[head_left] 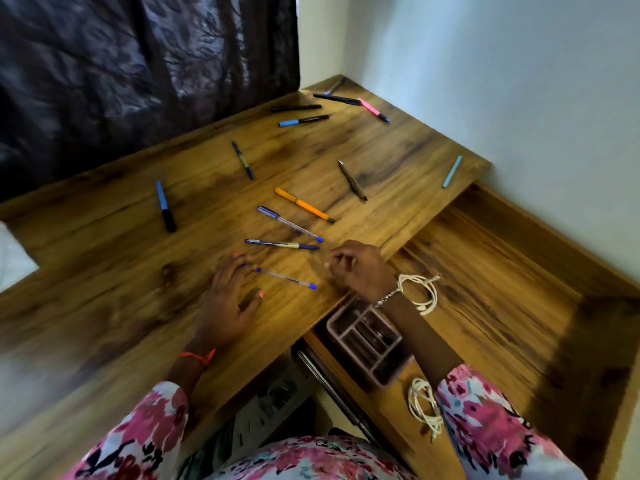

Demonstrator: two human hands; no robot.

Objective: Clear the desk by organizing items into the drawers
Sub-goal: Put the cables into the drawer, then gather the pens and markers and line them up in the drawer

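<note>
Pens lie loose across the wood-grain desk point(104, 271); the drawer point(502, 289) stands open off its right edge.
Left hand point(228, 299) flat, fingers splayed and slack, tips touching the clear blue-capped pen point(285, 278) near that edge. Right hand point(360, 268) curled over the edge, blurred, can't tell if it holds anything. Brown plastic divider tray point(363, 337) and white cable coils point(424, 292) sit in the drawer's near end.

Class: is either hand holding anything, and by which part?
The left hand only touches the nearest clear pen at one end with fingertips; no grip shows. The right hand is curled; whether it pinches anything cannot be told.
</note>
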